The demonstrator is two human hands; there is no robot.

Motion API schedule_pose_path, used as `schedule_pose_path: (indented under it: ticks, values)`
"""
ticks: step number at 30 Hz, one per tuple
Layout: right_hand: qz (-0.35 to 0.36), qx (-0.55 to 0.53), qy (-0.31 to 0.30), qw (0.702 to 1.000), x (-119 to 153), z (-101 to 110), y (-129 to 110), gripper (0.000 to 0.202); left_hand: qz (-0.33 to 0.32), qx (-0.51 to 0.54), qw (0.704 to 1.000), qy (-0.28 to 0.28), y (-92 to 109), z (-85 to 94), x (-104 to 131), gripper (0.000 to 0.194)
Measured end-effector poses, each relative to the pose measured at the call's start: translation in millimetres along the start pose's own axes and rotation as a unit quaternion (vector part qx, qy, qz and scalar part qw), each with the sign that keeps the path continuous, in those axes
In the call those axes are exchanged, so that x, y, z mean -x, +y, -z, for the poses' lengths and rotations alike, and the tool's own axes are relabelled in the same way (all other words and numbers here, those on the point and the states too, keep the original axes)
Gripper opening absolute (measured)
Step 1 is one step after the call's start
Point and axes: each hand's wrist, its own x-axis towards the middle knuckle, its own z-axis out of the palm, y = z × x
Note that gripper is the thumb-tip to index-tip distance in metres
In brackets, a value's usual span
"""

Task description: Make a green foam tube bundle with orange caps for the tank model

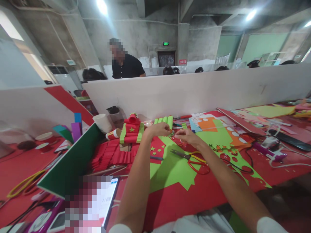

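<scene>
My left hand [160,128] reaches over the table with fingertips pinched together. Facing it, my right hand [187,137] is pinched too, and the fingertips of both nearly meet. Whatever is between them is too small to make out. Below lies a large light-green sheet of paper [170,176] with a jagged edge. Scissors [186,156] with red and yellow handles rest on it, blades pointing left. Beside them is a dark pen [156,158]. Small green paper stars [153,149] lie on a piece of red paper. Rolled green paper [163,121] sits just behind my left hand.
To the left stands a red-and-green paper model [132,129] with a star, beside folded red paper strips [109,155]. A dark green board [73,165] leans nearby, with a phone [109,200] in front. Cut-out green scraps [233,158] and a purple power strip [268,152] lie right.
</scene>
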Motion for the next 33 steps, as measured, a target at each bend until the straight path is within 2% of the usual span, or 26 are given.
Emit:
schedule_pose_path:
  ticks: [3,6,12,14,16,18,21,27,33]
  values:
    - [-0.003,0.015,-0.008,1.0,-2,2,5,0.032,0.001,-0.018,1.0,0.012,2,1.1,1,0.014]
    - [0.016,0.057,-0.047,0.997,-5,6,11,0.026,0.002,-0.021,0.999,0.027,2,2.2,2,0.014]
    - [0.036,0.149,-0.229,0.961,-5,14,17,0.022,0.003,0.006,0.999,0.042,-6,3.2,2,0.015]
    - [0.032,0.153,-0.268,0.951,-3,18,17,0.023,0.008,0.008,0.999,0.044,-9,3.8,3,0.016]
    - [0.027,0.159,-0.281,0.946,-1,23,17,0.023,0.013,0.006,0.999,0.049,-11,4.6,3,0.017]
    - [0.03,0.153,-0.258,0.953,-1,27,18,0.024,0.015,-0.001,0.998,0.053,-12,5.3,4,0.018]
    - [0.031,0.115,-0.187,0.975,-3,31,20,0.031,0.004,-0.003,0.999,0.045,-12,5.5,4,0.018]
    - [-0.005,-0.01,-0.057,0.998,-6,23,19,0.043,-0.027,-0.019,0.999,0.011,-5,4.0,2,0.013]
    - [-0.012,-0.09,-0.038,0.995,-7,11,14,0.042,-0.034,-0.035,0.999,0.003,-1,0.9,-1,0.016]
